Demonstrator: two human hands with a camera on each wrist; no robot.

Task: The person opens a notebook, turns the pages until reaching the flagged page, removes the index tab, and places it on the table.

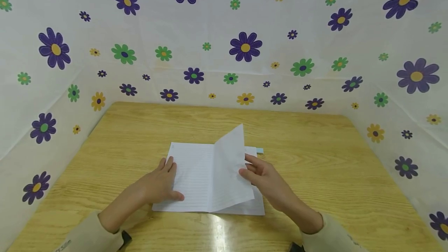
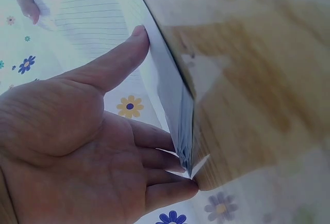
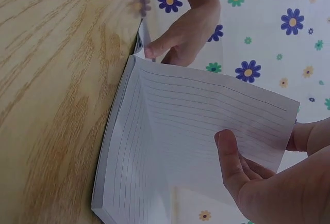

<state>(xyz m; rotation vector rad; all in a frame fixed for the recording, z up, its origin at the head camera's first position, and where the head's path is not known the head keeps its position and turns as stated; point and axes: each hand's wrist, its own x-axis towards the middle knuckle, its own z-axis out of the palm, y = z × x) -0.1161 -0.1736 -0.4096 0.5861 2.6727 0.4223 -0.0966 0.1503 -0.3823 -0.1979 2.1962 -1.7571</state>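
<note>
An open notebook (image 1: 192,174) with lined white pages lies on the wooden table. One page (image 1: 231,170) stands lifted from the right half, its top corner raised. My right hand (image 1: 267,180) pinches that page near its outer edge, thumb on one face and fingers behind it, as the right wrist view also shows. On the left half rests my left hand (image 1: 159,184), its thumb and fingers spread along the outer edge. In the left wrist view, the left thumb (image 2: 126,53) lies against the page and the other fingers reach the edge of the page stack.
A small light-blue tab (image 1: 259,150) sticks out at the notebook's upper right. The wooden table (image 1: 308,158) extends around the notebook. A white cloth (image 1: 210,22) printed with flowers hangs at the back and both sides.
</note>
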